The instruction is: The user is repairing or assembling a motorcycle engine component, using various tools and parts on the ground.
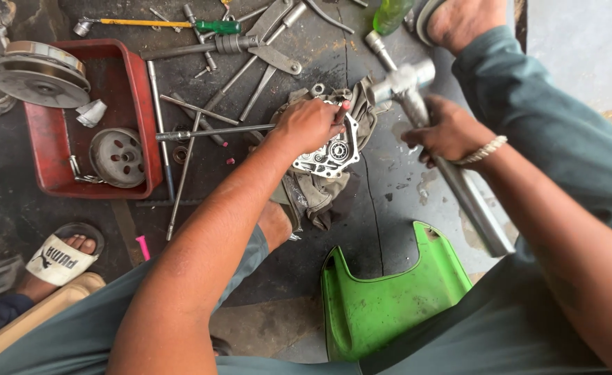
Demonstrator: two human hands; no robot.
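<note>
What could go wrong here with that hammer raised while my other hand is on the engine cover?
The left hand holds something small against the engine cover under the raised metal hammer in the right hand; a missed blow could hit fingers. The cover sits on a loose rag and might shift.

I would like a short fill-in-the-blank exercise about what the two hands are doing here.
1. The right hand grips a metal ____.
2. The left hand rests on a metal engine cover lying on a ____.
3. The round pulley sits in a ____ tray.
4. The plastic panel near the knees is ____.

Missing words: hammer; rag; red; green
</note>
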